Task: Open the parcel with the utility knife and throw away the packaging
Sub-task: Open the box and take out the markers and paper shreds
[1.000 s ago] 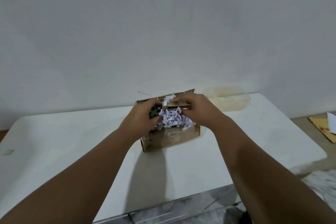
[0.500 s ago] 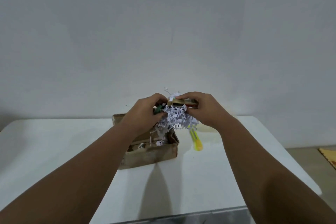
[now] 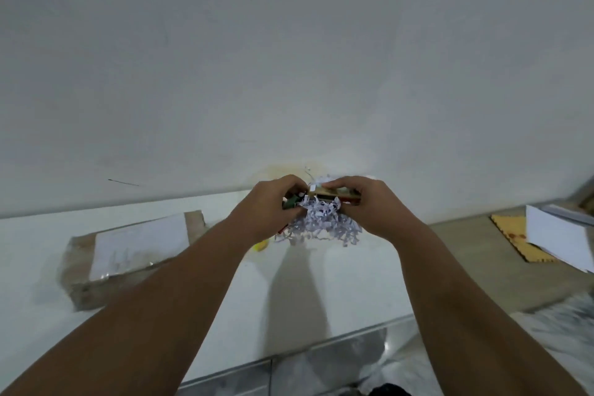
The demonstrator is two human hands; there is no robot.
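Seen from the head camera, a person is holding both bare arms out over a white rectangular surface (image 3: 347, 283) set against a pale plaster wall (image 3: 289, 58). The left hand (image 3: 270, 202) and right hand (image 3: 369, 206) are meeting in the air above the far edge. The left grip is clamping together on a wad of white shredded paper (image 3: 324, 223) and a small green item (image 3: 291, 202). The right grip is pinching a flat tan object (image 3: 334, 192), thumb on top, with the shreds hanging beneath it.

The brown cardboard parcel (image 3: 135, 244), bearing a white paper label (image 3: 141, 243), is lying flat on the surface, well apart to the left of the hands. A yellow tip of a tool (image 3: 261, 246) is peeking out below the left wrist, the rest hidden.

On the floor to the right, white sheets (image 3: 559, 235) are overlapping a yellow woven mat (image 3: 517, 241).
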